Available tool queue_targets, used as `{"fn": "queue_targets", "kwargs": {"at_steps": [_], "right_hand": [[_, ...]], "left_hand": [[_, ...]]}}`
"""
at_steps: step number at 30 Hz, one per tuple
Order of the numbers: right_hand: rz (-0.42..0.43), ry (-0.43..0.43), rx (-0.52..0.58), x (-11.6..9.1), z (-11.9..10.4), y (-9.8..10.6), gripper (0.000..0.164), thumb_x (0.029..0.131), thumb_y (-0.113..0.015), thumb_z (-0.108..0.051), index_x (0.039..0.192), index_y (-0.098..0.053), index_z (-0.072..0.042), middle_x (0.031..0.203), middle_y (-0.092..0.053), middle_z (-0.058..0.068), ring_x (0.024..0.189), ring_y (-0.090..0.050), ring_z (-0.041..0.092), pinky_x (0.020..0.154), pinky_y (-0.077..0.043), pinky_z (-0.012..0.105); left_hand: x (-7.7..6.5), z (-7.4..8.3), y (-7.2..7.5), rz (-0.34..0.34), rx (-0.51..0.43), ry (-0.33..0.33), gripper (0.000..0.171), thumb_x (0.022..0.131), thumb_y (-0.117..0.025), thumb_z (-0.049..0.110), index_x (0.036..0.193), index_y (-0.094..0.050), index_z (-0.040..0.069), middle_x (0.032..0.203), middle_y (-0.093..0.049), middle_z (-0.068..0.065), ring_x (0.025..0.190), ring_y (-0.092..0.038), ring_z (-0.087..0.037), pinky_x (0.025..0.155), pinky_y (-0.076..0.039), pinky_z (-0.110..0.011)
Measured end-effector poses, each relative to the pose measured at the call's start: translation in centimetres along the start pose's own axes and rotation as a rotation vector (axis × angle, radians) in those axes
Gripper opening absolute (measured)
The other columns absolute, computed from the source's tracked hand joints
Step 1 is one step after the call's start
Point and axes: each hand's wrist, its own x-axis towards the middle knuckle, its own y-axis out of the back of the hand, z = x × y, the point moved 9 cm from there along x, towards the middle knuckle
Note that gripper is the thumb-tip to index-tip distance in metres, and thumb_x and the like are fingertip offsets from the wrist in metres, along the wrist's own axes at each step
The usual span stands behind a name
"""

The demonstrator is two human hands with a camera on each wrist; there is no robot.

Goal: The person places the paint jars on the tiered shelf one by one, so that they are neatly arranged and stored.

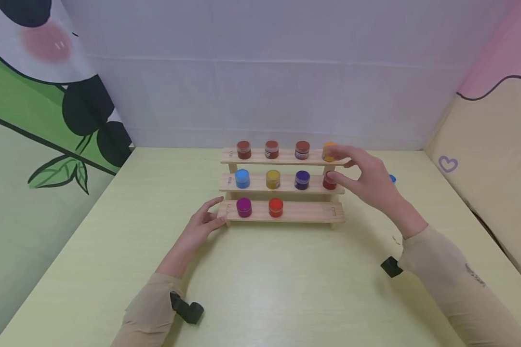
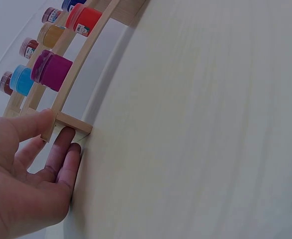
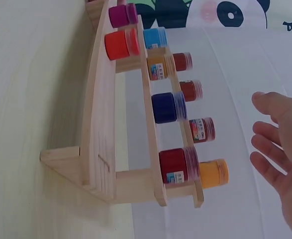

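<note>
A three-step wooden rack holds small lidded paint jars. Its top step carries brownish-red jars and an orange jar. On the middle step stand a light blue jar, a yellow-brown jar, a dark blue jar and a dark red jar. A purple jar and a bright red jar occupy the bottom step. My left hand grips the rack's lower left end between thumb and fingers. Beside the right-end jars, my right hand hovers with loosely bent fingers, apart from them and holding nothing.
The rack stands on a pale wood-grain table near its back edge. Behind it hangs a light cloth backdrop. A small blue object lies to the right, partly hidden by my right hand. Printed panels flank the table.
</note>
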Motion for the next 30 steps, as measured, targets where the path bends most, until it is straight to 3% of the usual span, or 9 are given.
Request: {"fn": "queue_targets", "kwargs": {"at_steps": [11,22,26,30], "right_hand": [[0.125,0.061,-0.076,-1.1,3.6,1.7,0.058,0.079,-0.077,0.004,0.133,-0.060,-0.009,0.116,-0.071,0.012,0.103,-0.061,0.019,0.084,-0.044,0.011],[0.130,-0.073,-0.141,-3.2,10.0,2.0,0.054,0.079,-0.079,-0.001,0.130,-0.062,-0.007,0.125,-0.066,0.014,0.109,-0.057,0.026,0.089,-0.040,0.012],[0.118,-0.159,-0.145,-4.0,12.5,2.3,0.055,0.081,-0.079,-0.005,0.133,-0.061,-0.009,0.129,-0.063,0.015,0.113,-0.055,0.029,0.090,-0.040,0.020],[0.070,-0.253,-0.138,-5.1,15.0,2.2,0.055,0.085,-0.076,-0.011,0.137,-0.057,-0.010,0.134,-0.059,0.016,0.117,-0.051,0.034,0.095,-0.043,0.041]], "left_hand": [[0.1,0.0,0.0,0.011,0.020,0.005,0.061,0.101,-0.055,0.022,0.156,-0.029,0.029,0.130,-0.056,-0.024,0.122,-0.056,-0.034,0.112,-0.031,-0.061],[0.1,0.0,0.1,0.013,0.029,-0.002,0.060,0.101,-0.055,0.022,0.156,-0.029,0.028,0.127,-0.057,-0.022,0.120,-0.056,-0.032,0.111,-0.033,-0.059],[0.2,0.0,0.1,0.010,0.022,-0.003,0.060,0.101,-0.055,0.021,0.156,-0.029,0.028,0.128,-0.057,-0.023,0.120,-0.056,-0.033,0.112,-0.031,-0.061],[0.2,-0.2,0.1,0.012,0.026,0.000,0.060,0.101,-0.055,0.021,0.156,-0.029,0.027,0.128,-0.056,-0.023,0.120,-0.056,-0.033,0.112,-0.032,-0.061]]}}
